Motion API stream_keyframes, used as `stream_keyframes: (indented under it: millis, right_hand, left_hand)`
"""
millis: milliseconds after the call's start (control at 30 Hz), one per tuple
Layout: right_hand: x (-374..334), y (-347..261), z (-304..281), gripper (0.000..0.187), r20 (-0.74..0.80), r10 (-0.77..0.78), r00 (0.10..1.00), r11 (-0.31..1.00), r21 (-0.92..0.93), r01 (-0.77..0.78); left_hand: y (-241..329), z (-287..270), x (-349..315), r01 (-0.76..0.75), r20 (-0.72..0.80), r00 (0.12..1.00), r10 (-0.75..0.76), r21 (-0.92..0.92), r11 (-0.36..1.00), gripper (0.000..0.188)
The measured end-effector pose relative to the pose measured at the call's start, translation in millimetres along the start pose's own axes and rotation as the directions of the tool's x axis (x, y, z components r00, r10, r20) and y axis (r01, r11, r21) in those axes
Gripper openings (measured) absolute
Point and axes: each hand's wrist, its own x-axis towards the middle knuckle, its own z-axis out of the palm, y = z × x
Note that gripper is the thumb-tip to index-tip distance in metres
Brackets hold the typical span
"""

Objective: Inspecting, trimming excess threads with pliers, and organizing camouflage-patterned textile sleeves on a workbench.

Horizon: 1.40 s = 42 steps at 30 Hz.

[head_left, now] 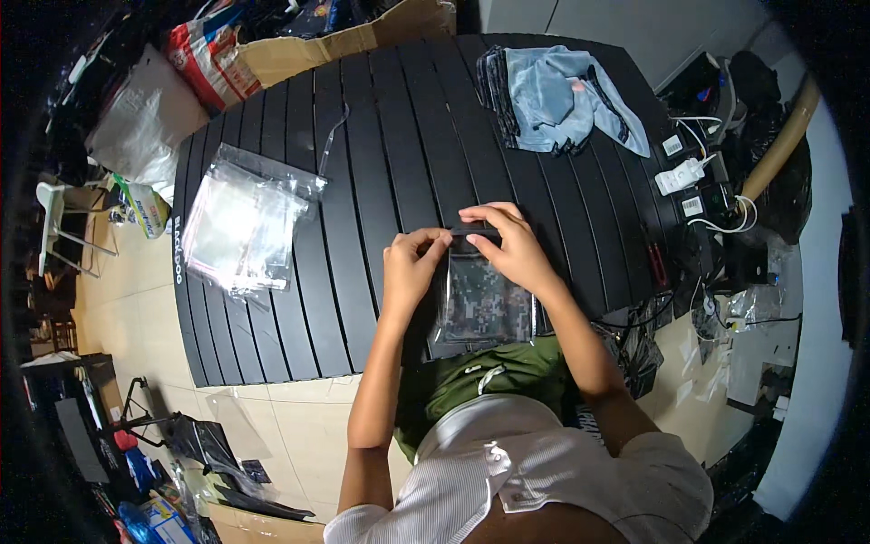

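Observation:
A clear plastic bag [442, 319] with a folded camouflage cloth [489, 299] inside lies at the table's near edge, just in front of my lap. At the bag's upper left corner my left hand [413, 267] is closed, thumb and forefinger pinching the rim. My right hand [513, 247] reaches over the bag's upper right side. Its thumb and bent fingers are closed about the same top edge, which is partly hidden beneath them.
A pile of empty clear bags [240, 227] lies on the left of the black slatted table [362, 163]. Folded light-blue cloth pieces [553, 100] rest at the far right. A white plug adapter [681, 177] with cables sits beyond the right edge. A cardboard box [349, 41] stands behind.

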Motion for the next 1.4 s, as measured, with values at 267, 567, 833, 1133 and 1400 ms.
stream_keyframes:
  millis: [267, 567, 833, 1133, 1400]
  right_hand:
    - [13, -5, -2, 0.031, 0.141, 0.14, 0.98, 0.957, 0.236, -0.17]
    - [15, -2, 2, 0.029, 0.151, 0.133, 0.979, 0.933, 0.315, -0.175]
    - [14, -6, 4, 0.023, 0.091, 0.078, 0.993, 0.937, 0.333, -0.104]
    - [6, -18, 4, 0.014, -0.227, -0.272, 0.935, 0.938, -0.282, 0.204]
    - [4, -33, 16, 0.014, -0.196, -0.376, 0.906, 0.834, -0.497, 0.239]
  left_hand:
    - [-6, -1, 1, 0.0, 0.046, 0.999, 0.004, -0.095, 0.995, 0.024]
    - [-1, 2, -4, 0.121, 0.09, 0.992, -0.088, -0.508, 0.853, 0.016]
    - [-1, 2, -5, 0.088, -0.018, 0.99, -0.143, -0.708, 0.7, 0.029]
    - [0, 5, -8, 0.12, 0.005, 0.982, -0.188, -0.787, 0.606, 0.042]
    - [11, 3, -14, 0.041, -0.036, 0.995, -0.096, -0.717, 0.696, 0.048]
